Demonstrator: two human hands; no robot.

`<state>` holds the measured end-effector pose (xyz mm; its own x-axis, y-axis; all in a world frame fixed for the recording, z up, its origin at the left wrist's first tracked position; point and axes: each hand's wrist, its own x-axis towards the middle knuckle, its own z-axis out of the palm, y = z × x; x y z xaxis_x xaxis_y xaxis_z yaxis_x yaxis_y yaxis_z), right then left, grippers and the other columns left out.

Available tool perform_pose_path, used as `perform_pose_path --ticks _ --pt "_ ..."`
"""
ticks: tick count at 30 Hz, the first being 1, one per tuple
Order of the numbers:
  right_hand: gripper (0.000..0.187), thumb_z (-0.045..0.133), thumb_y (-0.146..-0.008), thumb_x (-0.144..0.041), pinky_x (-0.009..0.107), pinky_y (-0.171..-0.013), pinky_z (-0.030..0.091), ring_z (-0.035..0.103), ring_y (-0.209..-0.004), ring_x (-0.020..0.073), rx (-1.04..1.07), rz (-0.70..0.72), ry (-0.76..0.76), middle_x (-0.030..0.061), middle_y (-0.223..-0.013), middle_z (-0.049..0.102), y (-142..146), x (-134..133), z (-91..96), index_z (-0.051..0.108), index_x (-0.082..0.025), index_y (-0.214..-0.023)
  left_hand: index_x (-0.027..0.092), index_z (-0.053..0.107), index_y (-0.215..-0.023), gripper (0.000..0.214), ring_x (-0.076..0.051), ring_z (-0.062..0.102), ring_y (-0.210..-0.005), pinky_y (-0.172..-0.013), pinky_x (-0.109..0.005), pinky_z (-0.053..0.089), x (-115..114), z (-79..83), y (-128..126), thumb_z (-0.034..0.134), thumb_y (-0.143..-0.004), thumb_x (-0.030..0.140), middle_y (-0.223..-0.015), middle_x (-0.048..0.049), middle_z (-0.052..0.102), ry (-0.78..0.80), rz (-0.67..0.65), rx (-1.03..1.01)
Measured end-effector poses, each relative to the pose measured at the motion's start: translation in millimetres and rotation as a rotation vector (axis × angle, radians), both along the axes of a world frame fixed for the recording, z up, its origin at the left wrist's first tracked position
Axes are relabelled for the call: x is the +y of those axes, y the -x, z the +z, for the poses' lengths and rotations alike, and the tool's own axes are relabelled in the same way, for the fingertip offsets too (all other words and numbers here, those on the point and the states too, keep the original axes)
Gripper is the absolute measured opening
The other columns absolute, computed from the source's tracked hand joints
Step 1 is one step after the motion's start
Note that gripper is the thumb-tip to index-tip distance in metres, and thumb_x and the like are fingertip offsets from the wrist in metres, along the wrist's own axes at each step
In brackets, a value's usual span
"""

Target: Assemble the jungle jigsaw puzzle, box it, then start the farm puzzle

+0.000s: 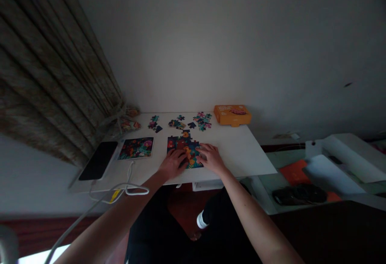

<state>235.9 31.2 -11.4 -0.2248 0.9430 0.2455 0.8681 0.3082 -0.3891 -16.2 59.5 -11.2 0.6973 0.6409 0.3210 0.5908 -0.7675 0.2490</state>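
A partly assembled colourful jigsaw puzzle (182, 143) lies on the white table (241, 151). My left hand (172, 162) rests flat on its near left part, fingers stretched out. My right hand (211, 157) lies on its near right edge, fingers spread over the pieces. Several loose puzzle pieces (202, 120) sit in small heaps behind the puzzle, with more pieces (155, 123) further left. A printed reference picture (136, 148) lies to the left of the puzzle.
An orange puzzle box (232, 115) stands at the table's back right. A dark tablet (98, 160) lies at the left with a white cable (126, 187) hanging off the front edge. A curtain (54, 79) hangs left. A lower cluttered surface (301, 175) is to the right.
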Motion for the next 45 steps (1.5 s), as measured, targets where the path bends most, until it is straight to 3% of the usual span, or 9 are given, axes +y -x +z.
perform_pose_path --ticks 5,10,16,22,29,39,45 --pt "0.035 0.067 -0.096 -0.036 0.047 -0.110 0.040 0.052 -0.135 0.0281 -0.015 -0.014 0.006 0.0092 -0.145 0.062 0.8 -0.8 1.9 0.072 -0.029 -0.130 0.023 0.064 -0.138 0.041 -0.028 0.056 -0.136 -0.120 -0.051 0.039 -1.3 -8.8 -22.2 0.050 -0.103 0.038 -0.140 -0.0122 0.065 -0.037 -0.029 0.029" --pt "0.034 0.063 -0.097 -0.027 0.045 -0.111 0.040 0.054 -0.134 0.0261 0.025 -0.023 -0.013 0.0093 -0.144 0.062 -0.3 1.7 -4.6 0.070 -0.028 -0.131 0.018 0.048 -0.154 0.060 -0.030 0.046 -0.147 -0.124 -0.056 0.031 -4.0 -15.5 -43.4 0.048 -0.103 0.049 -0.159 -0.0153 0.050 -0.002 -0.047 0.118" --pt "0.026 0.057 -0.098 -0.019 0.041 -0.106 0.048 0.062 -0.117 0.0242 0.240 -0.129 -0.122 0.0115 -0.120 0.072 -6.6 8.7 -18.9 0.074 -0.021 -0.116 0.022 0.040 -0.161 0.067 -0.028 0.043 -0.150 -0.126 -0.054 0.027 -3.9 -20.1 -41.8 0.039 -0.105 0.059 -0.163 -0.0108 0.045 -0.012 -0.019 0.188" --pt "0.019 0.059 -0.094 -0.017 0.042 -0.101 0.052 0.064 -0.107 0.0248 0.294 -0.138 -0.153 0.0106 -0.109 0.071 -10.0 11.5 -24.4 0.074 -0.022 -0.103 0.025 0.045 -0.159 0.065 -0.027 0.046 -0.148 -0.127 -0.049 0.026 -3.6 -22.2 -22.2 0.039 -0.104 0.060 -0.159 -0.0081 0.051 -0.044 0.026 0.175" --pt "0.015 0.059 -0.094 -0.017 0.042 -0.099 0.052 0.064 -0.105 0.0254 0.288 -0.131 -0.168 0.0105 -0.105 0.071 -10.1 11.8 -25.0 0.073 -0.022 -0.096 0.025 0.045 -0.158 0.062 -0.027 0.045 -0.149 -0.128 -0.052 0.024 -5.9 -23.4 -12.9 0.039 -0.105 0.057 -0.161 -0.0079 0.048 -0.018 0.053 0.160" --pt "0.016 0.059 -0.093 -0.022 0.042 -0.102 0.050 0.065 -0.107 0.0250 0.367 -0.156 -0.079 0.0102 -0.108 0.074 -14.6 12.6 -24.2 0.073 -0.021 -0.101 0.021 0.060 -0.145 0.053 -0.030 0.054 -0.140 -0.124 -0.056 0.033 -18.5 -7.1 -16.7 0.050 -0.103 0.050 -0.151 -0.0098 0.059 0.014 0.074 0.076" --pt "0.023 0.059 -0.092 -0.026 0.041 -0.103 0.050 0.067 -0.109 0.0243 0.359 -0.207 0.020 0.0096 -0.113 0.075 -19.7 33.6 -21.0 0.074 -0.021 -0.109 0.025 0.068 -0.136 0.040 -0.027 0.061 -0.131 -0.121 -0.053 0.037 -22.5 -1.2 -19.1 0.049 -0.104 0.042 -0.140 -0.0074 0.068 0.019 0.101 -0.017"
